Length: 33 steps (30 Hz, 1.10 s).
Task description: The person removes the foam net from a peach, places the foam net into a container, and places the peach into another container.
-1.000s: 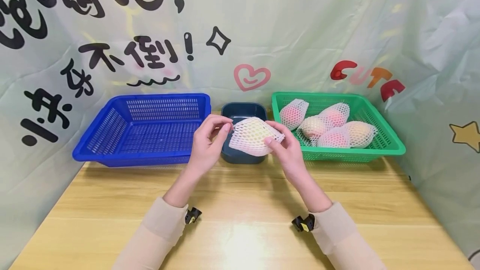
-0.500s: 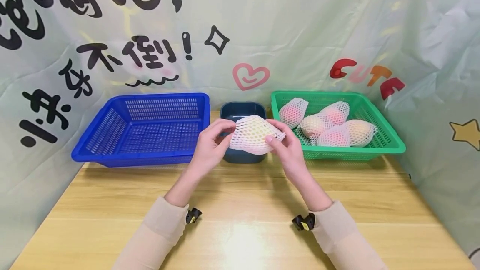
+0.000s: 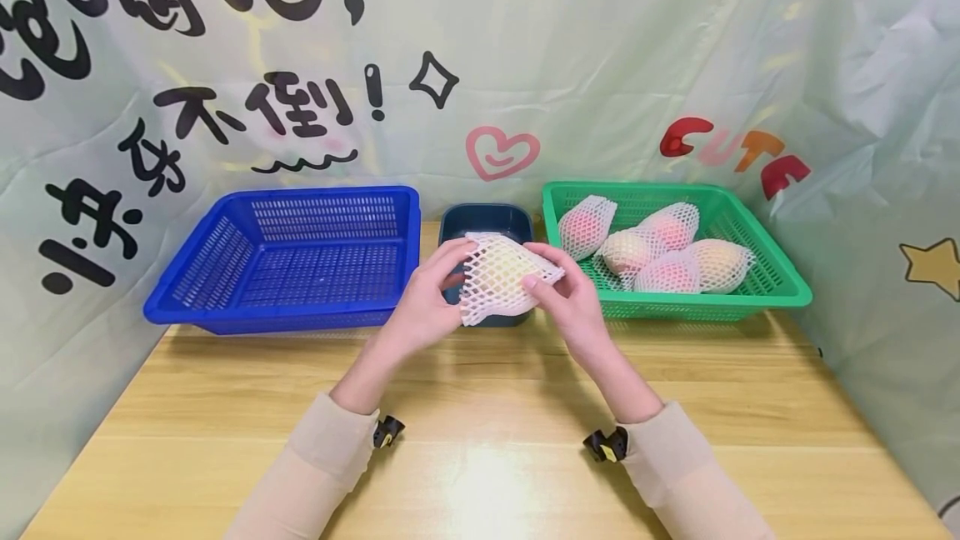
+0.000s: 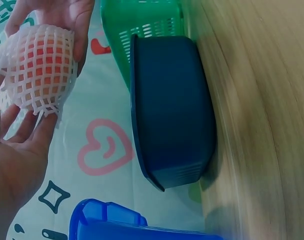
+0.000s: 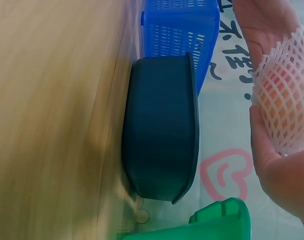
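Note:
A round yellow-and-red fruit point(image 3: 501, 272) in a white foam net point(image 3: 480, 307) is held up in front of the dark blue basin. My right hand point(image 3: 573, 298) grips its right end, thumb on the near side and fingers behind. At the net's wide left end is my left hand point(image 3: 427, 294), its fingers partly hidden behind the mesh. In the left wrist view, fingertips point(image 4: 48, 122) of the left hand hold the net's edge below the fruit's red side point(image 4: 44, 62). The right wrist view shows the net point(image 5: 287, 95) against the right palm.
A blue basket point(image 3: 281, 319) stands at the left with nothing in it. The dark blue basin point(image 3: 487, 211) sits between it and a green basket point(image 3: 705, 304) holding several netted fruits point(image 3: 667, 273). A printed cloth hangs behind the wooden table point(image 3: 480, 440).
My left fingers have gone from pinching the net's left end to reaching in behind its edge. That end now spreads wider and straighter. The right hand has kept its grip, tilting slightly.

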Tool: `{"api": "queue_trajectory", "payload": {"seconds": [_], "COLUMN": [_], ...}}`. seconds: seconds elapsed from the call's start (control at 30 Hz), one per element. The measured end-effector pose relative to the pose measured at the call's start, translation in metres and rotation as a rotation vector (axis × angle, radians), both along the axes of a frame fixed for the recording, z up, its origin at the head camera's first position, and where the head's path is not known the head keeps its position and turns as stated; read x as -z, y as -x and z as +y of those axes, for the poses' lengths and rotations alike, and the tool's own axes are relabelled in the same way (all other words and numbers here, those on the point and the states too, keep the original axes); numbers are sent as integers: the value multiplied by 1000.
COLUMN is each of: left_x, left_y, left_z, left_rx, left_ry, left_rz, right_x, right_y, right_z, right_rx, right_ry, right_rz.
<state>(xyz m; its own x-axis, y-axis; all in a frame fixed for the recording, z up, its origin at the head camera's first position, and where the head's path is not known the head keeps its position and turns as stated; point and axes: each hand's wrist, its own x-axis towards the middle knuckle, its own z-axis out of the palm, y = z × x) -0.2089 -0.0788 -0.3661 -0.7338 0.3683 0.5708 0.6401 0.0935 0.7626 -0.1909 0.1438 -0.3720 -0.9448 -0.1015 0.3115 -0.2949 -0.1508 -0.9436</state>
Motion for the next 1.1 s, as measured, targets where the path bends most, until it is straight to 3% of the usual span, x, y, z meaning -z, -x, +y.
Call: {"api": "queue_trajectory", "payload": {"seconds": [0.53,0.67,0.77,0.97,1.1], "left_x": [1,1,0,1,0], "left_y": [3,1,0,2,1], "left_z": [0,0,0,0,-1], "left_rx": [30,15,11,7,16], "left_ry": [85,110,111,82,59], "left_rz": [35,12,-5,61,66], "right_x": [1,1,0,-2,-2], "right_y": [-1,-1,-1,0,0], "right_z": [0,1,2,2,3], "right_rx": [-65,-64,-61,-60,-61], "right_ry": [-115,-138,-140,-114,-99], "right_rz": [38,33,30,42,50]}}
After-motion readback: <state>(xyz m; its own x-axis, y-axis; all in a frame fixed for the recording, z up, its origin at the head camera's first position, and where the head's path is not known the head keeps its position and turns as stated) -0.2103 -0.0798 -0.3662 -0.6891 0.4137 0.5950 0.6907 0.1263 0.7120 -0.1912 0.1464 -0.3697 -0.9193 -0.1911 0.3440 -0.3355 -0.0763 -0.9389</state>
